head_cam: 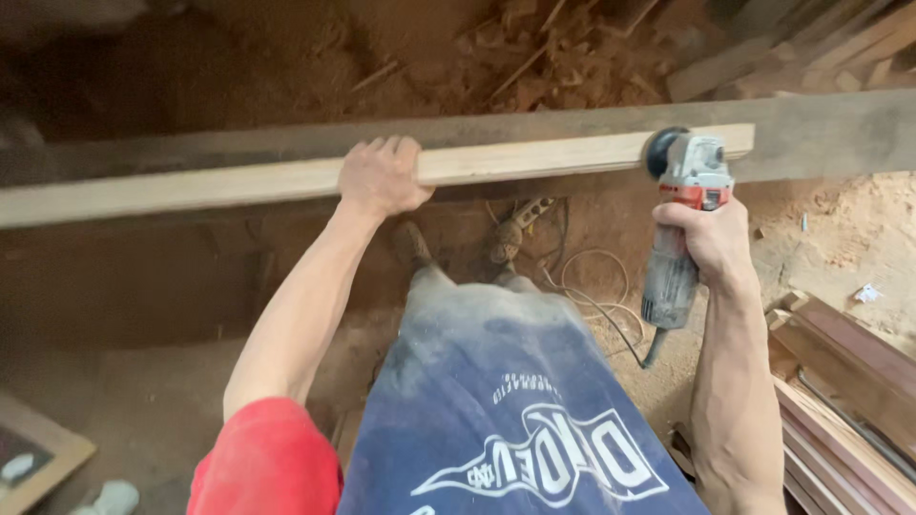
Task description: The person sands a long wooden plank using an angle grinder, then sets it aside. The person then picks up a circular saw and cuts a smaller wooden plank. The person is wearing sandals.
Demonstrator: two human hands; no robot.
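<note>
A long pale wooden plank lies edge-up across the view on a darker, wider beam. My left hand grips the plank's near edge at mid length, fingers curled over the top. My right hand holds a red and grey angle grinder by its body. The grinder's dark disc touches the plank's side near its right end. A black cord trails from the tool's base toward the floor.
Sawdust covers the ground. Wood scraps pile up beyond the beam. Stacked dark boards lie at the lower right. My legs and dusty shoes are below the plank. A flat board sits at the lower left.
</note>
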